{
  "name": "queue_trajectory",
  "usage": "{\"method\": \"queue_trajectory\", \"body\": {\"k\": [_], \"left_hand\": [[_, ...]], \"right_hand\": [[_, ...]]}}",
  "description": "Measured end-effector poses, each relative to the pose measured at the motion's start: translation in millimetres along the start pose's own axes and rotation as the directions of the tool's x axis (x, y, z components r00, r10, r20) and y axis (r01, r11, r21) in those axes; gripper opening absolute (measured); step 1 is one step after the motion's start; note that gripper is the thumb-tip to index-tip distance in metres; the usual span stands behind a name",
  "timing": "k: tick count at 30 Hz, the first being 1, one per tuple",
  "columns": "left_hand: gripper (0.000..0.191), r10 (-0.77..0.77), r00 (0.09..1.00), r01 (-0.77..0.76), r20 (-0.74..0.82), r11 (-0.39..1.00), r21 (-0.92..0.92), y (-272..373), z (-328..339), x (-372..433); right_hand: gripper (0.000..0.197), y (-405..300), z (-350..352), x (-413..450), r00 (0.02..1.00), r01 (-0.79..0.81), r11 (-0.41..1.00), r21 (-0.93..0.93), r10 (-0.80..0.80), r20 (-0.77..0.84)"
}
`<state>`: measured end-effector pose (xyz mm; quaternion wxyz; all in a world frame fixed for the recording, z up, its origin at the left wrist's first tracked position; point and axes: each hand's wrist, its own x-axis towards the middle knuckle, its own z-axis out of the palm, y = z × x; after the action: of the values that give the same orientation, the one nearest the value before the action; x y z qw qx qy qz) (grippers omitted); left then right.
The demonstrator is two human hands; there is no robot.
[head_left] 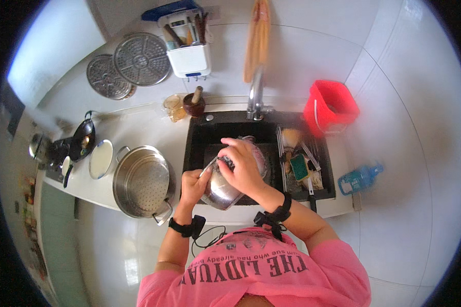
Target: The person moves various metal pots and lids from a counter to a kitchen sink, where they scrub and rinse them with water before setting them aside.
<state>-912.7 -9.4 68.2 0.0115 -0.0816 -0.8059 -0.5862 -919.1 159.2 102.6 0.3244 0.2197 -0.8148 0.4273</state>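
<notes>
A shiny metal vessel (pixel 219 188), tilted on its side, is held over the near edge of the black sink (pixel 195 134). My left hand (pixel 194 186) grips its rim on the left side, thumb along the edge. My right hand (pixel 244 167) curls over the mouth of the vessel, fingers bent inward. Under those fingers is something dark and glittery (pixel 227 161), perhaps a wire scourer; the hand mostly hides it. Behind the right hand, a pinkish netted or ribbed item (pixel 258 153) lies in the basin, partly covered. The chrome faucet (pixel 256 96) stands beyond.
A large steamer pot (pixel 144 182) with holes stands left, beside a white bowl (pixel 101 159) and a wok (pixel 83 140). On the sink's right rack lie a green sponge (pixel 299 167) and utensils. A red bucket (pixel 330 107) and blue pump bottle (pixel 359 178) stand right.
</notes>
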Motion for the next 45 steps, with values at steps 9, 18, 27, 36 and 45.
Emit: {"method": "queue_trajectory", "body": {"k": [9, 18, 27, 36, 45], "left_hand": [[0.045, 0.213, 0.955, -0.246, 0.208, 0.958, 0.148, 6, 18, 13], [0.047, 0.262, 0.749, -0.632, 0.609, 0.561, 0.535, -64, 77, 81], [0.038, 0.136, 0.731, -0.646, 0.668, 0.452, 0.615, -155, 138, 132], [0.012, -0.106, 0.558, -0.573, 0.823, 0.668, 0.475, -159, 183, 94], [0.023, -0.39, 0.509, -0.323, 0.767, 0.74, 0.59, -236, 190, 73]], "right_hand": [[0.036, 196, -12, -81, 0.321, -0.799, -0.197, 0.569, 0.66, 0.679], [0.065, 251, -14, -132, -0.122, -0.898, -0.382, 0.218, 0.693, 0.711], [0.025, 233, 15, -183, -0.133, -0.954, -0.222, 0.2, 0.915, 0.381], [0.025, 182, -18, -169, -0.21, -0.938, -0.298, 0.177, 0.896, 0.391], [0.024, 217, -27, -154, 0.083, -0.983, 0.01, 0.182, 0.913, 0.399]]}}
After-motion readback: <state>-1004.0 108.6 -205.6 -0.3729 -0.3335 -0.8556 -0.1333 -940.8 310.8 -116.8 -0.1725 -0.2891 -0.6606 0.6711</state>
